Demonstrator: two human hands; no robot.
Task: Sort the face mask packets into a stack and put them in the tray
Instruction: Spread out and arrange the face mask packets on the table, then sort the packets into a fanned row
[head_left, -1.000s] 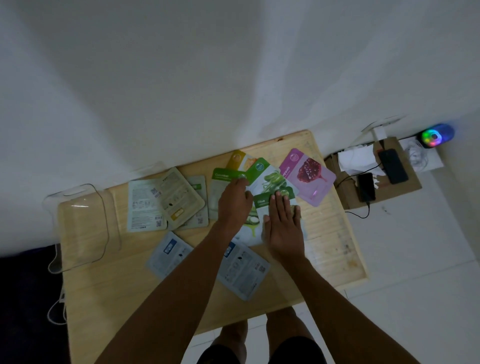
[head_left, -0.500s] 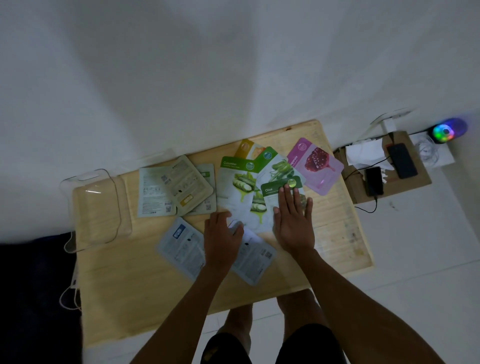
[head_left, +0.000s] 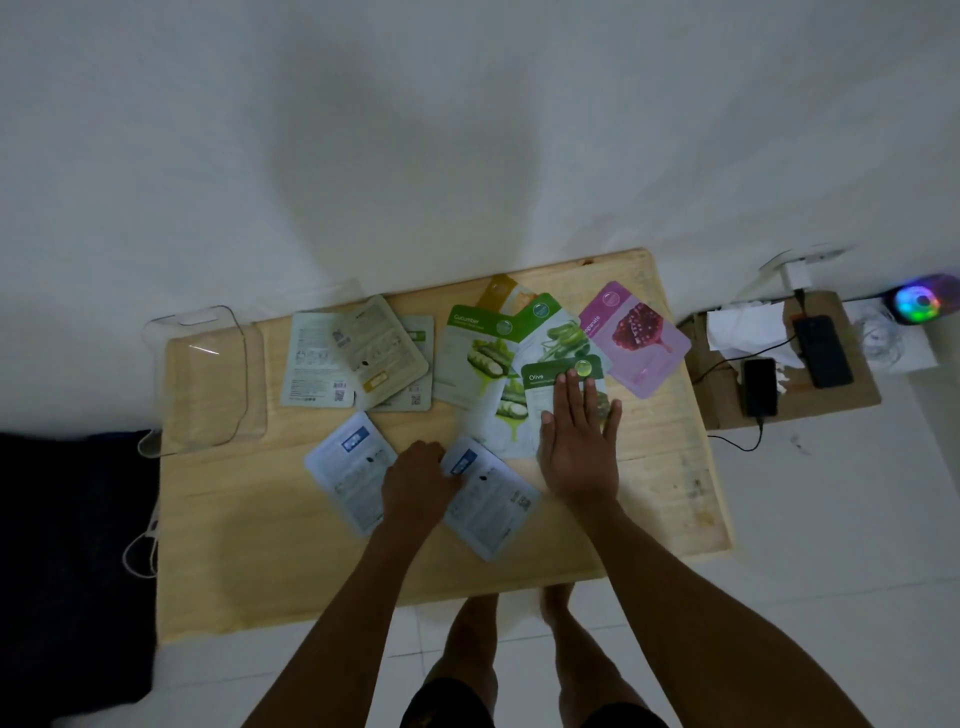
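On the table (head_left: 649, 519), ten packets (head_left: 483, 358), one tray (head_left: 208, 374), two hands (head_left: 579, 447).

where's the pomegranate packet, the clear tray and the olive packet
pomegranate packet (head_left: 636, 336): head view, on its printed fruit picture.
clear tray (head_left: 210, 387): head view, on its bare floor.
Olive packet (head_left: 545, 378): head view, on its green title band, above the right hand's fingers.

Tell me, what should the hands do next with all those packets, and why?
Probably the left hand should slide the blue-labelled packet it touches toward the fanned green packets under the right hand. Packets lie scattered across the table, and the clear tray holds none.
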